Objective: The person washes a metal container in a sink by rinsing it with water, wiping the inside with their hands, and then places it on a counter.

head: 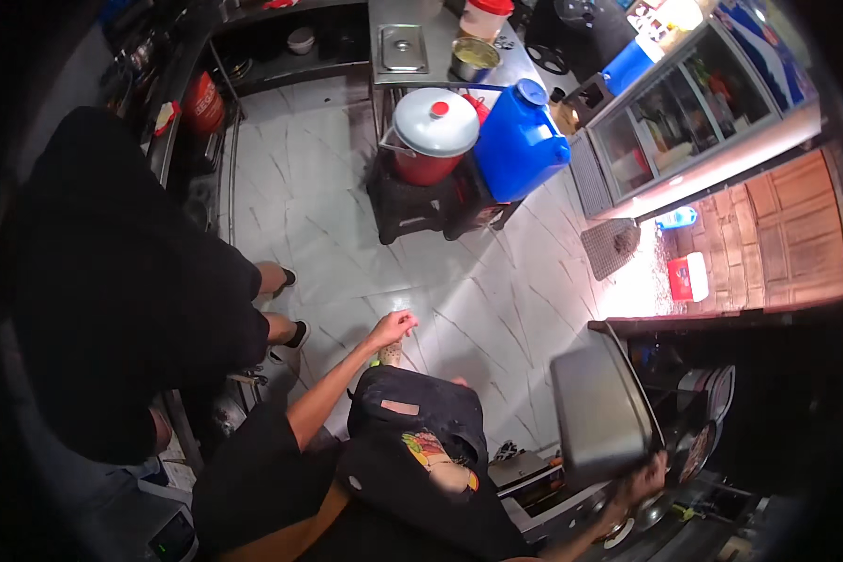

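My right hand [648,479] grips the lower right corner of a deep rectangular stainless steel food pan [597,411]. The pan is tilted and slightly blurred, to the right of my body. My left hand [393,329] is over the tiled floor in front of me, its fingers loosely curled and nothing visible in it. Just below that hand one of my feet [390,355] shows, partly covered by a dark apron [421,393] with a printed food picture.
At left stands a person in black [140,281]. Ahead, black stools [421,211] hold a red pot [428,165] with a white lid and a blue jerrycan [520,147]. A steel table [386,81] is behind them; a glass-fronted display fridge [681,112] stands at right, near a doorway mat [608,246].
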Demonstrator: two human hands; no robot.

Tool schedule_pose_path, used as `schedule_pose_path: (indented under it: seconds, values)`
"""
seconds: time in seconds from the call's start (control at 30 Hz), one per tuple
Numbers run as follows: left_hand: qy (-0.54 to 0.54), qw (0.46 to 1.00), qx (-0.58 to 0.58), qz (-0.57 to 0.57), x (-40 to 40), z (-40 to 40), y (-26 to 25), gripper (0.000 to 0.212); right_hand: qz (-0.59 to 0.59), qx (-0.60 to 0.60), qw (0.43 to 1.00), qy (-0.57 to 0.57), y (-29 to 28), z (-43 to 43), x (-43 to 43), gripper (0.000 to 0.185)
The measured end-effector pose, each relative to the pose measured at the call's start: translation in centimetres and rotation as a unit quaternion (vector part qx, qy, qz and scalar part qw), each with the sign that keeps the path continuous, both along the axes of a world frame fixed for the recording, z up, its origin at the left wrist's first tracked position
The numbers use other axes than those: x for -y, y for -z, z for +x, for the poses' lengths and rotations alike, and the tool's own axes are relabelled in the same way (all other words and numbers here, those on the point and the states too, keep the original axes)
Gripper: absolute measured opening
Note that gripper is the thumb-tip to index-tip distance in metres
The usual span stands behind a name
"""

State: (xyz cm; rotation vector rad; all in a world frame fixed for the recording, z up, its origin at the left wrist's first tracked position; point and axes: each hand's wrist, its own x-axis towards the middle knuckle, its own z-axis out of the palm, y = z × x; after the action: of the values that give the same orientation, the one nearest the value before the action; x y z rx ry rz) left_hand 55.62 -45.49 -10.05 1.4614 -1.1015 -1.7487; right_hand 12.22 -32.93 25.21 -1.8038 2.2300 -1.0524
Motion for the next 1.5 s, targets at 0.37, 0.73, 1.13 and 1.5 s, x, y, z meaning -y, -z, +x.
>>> schedule_pose_path:
  seconds: [0.37, 0.73, 1.13, 1.5]
  values:
    - [-0.201, 0.949, -0.234, 0.057, 10.9, 7.3, -15.6, 0.038, 0.114, -0.145, 0.779, -0.6, 7.5, 29.9, 29.2, 0.025]
    - [-0.517, 0.849, -0.074, 0.08, 15.6, 26.5, -14.6, 0.011, 0.016, -0.016, 0.633, -0.774, 9.7, 50.8, 44.7, 0.02]
    - [-0.515, 0.855, -0.046, -0.047, 34.4, 40.8, -15.3, 0.029, 0.194, -0.113, 0.966, -0.13, 30.2, 51.0, 75.5, 0.092]
    - [-0.348, 0.929, -0.018, -0.122, 47.0, 49.6, -16.9, 0.011, 0.365, -0.079, 0.927, -0.021, 31.2, 49.8, 77.2, 0.107]
